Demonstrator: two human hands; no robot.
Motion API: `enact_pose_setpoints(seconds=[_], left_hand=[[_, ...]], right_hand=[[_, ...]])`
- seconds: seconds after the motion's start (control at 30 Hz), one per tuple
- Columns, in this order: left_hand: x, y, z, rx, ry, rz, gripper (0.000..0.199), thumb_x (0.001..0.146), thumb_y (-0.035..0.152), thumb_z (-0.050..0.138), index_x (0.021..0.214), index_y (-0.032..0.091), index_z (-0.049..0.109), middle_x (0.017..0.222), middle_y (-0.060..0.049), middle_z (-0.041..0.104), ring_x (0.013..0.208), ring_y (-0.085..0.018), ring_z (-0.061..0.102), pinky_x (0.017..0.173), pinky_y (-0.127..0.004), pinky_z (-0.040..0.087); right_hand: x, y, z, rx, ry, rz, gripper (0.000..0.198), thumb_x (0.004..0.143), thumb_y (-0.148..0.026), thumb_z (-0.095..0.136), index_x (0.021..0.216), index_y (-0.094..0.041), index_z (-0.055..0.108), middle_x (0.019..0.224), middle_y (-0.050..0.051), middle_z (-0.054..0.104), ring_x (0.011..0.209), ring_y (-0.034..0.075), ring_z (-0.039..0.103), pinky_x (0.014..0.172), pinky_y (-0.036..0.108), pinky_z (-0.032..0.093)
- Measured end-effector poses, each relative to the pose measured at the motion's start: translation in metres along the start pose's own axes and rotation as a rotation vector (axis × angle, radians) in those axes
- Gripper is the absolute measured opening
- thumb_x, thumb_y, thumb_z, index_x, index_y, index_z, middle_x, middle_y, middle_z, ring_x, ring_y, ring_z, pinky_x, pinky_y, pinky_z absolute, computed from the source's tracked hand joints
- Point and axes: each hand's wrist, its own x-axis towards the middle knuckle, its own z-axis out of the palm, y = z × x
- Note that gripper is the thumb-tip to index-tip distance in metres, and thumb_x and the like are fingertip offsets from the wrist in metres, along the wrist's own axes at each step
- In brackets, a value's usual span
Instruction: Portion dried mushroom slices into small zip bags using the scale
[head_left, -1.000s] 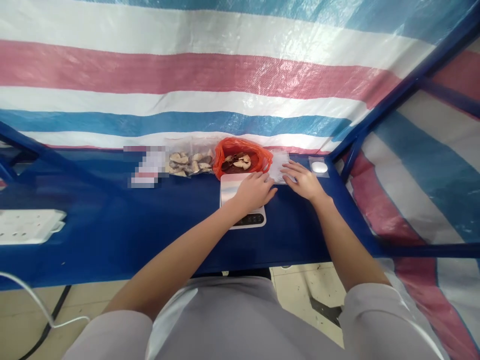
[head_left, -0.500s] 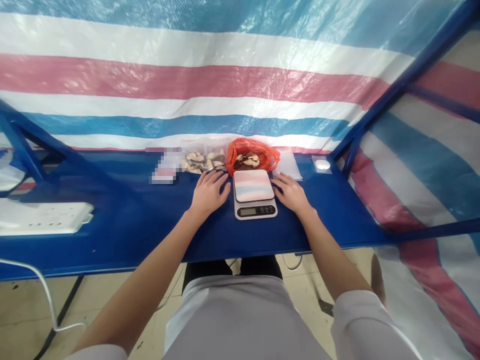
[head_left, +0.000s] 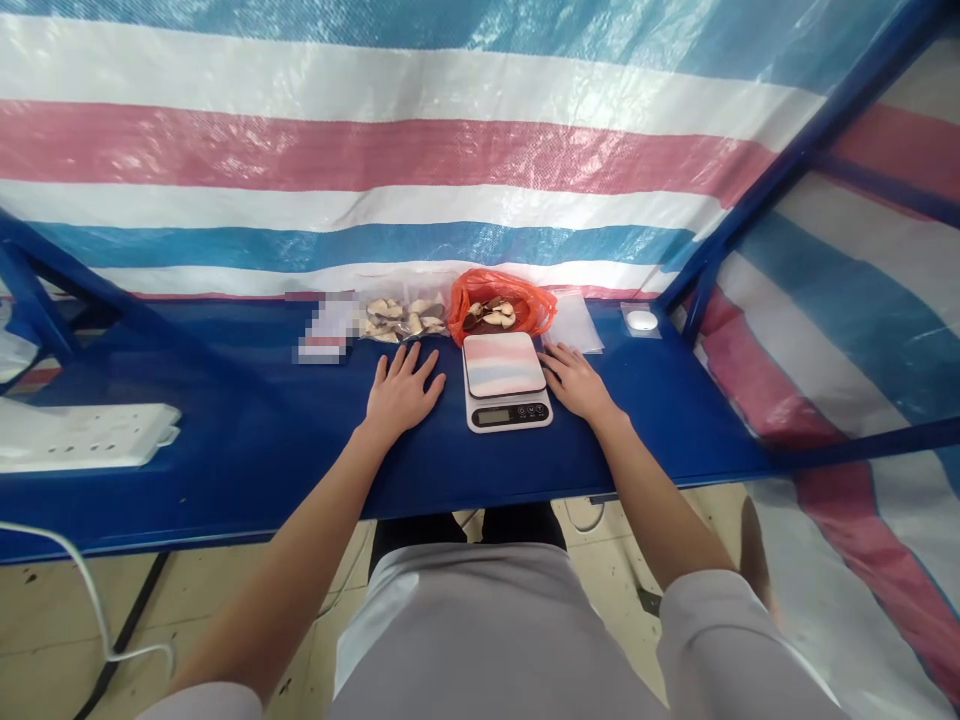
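Your left hand (head_left: pixel 403 392) has moved left, so the whole scale (head_left: pixel 507 380) shows, your right hand (head_left: pixel 579 384) beside its right edge, both spread, empty.

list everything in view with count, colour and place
scale: 1, white, in front of red bag
red bag: 1, red, behind scale
clear bags: 2, clear, left of red bag
slices: many, pale, in these bags
sheets: count unclear, whitish, right of red bag
packet: 1, clear, table's right
disc: 1, white, in packet
blurred item: count unclear, pale, left of clear bags
power strip: 1, white, far left
cables: at least 2, white, lower left and centre
table: 1, blue, centre
frame: several bars, blue, both sides
tarp: count unclear, striped red-white-blue, back and right
floor: 1, beige, below
shirt: 1, grey, bottom
trousers: 1, black, below table
forearms: 2, bare, over table
left hand: 1, bare, left of scale
right hand: 1, bare, right of scale
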Motion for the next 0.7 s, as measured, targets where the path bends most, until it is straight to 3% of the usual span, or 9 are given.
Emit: enact_pose_setpoints(seconds=[0.7], left_hand=[[0.0009, 0.0019, -0.0012, -0.008, -0.023, -0.017, 0.057, 0.1, 0.045, 0.037, 0.151, 0.022, 0.047, 0.161, -0.013, 0.037, 0.15, -0.034, 0.032, 0.122, -0.056, 0.023]], right_hand=[[0.0015, -0.004, -0.0044, -0.015, -0.077, 0.061, 0.043, 0.102, -0.031, 0.041, 0.138, -0.02, 0.061, 0.151, 0.01, 0.052, 0.143, 0.032, 0.045, 0.12, 0.054, 0.035]])
